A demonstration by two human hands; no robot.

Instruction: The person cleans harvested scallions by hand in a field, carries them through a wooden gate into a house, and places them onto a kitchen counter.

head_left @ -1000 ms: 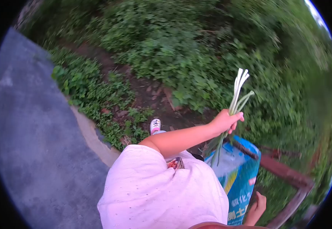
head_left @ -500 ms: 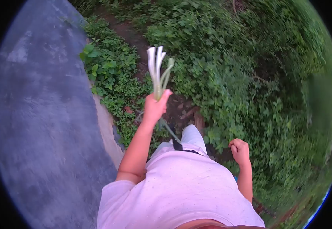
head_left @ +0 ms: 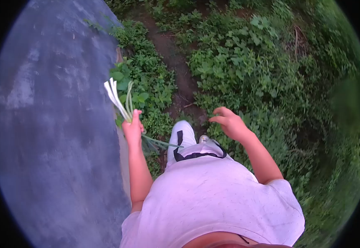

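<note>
My left hand [head_left: 133,128] is closed around a small bunch of green onions [head_left: 118,98]. Their white ends point up and to the left, and the long green leaves trail behind the hand toward my waist. At the right of my body, my right hand [head_left: 230,123] hangs in the air above the greenery with nothing in it. Its fingers are apart and loosely bent.
A grey wall-like surface [head_left: 51,124] runs along my left side. A narrow dirt path [head_left: 182,78] leads ahead between low plants, with dense bushes [head_left: 254,70] on the right. One shoe [head_left: 204,139] shows under my shirt hem. A black strap [head_left: 200,155] hangs at my waist.
My left hand has swung left and down with the green onions. My right hand has come forward and inward, its fingers loosening from a fist. The view has moved along the path.
</note>
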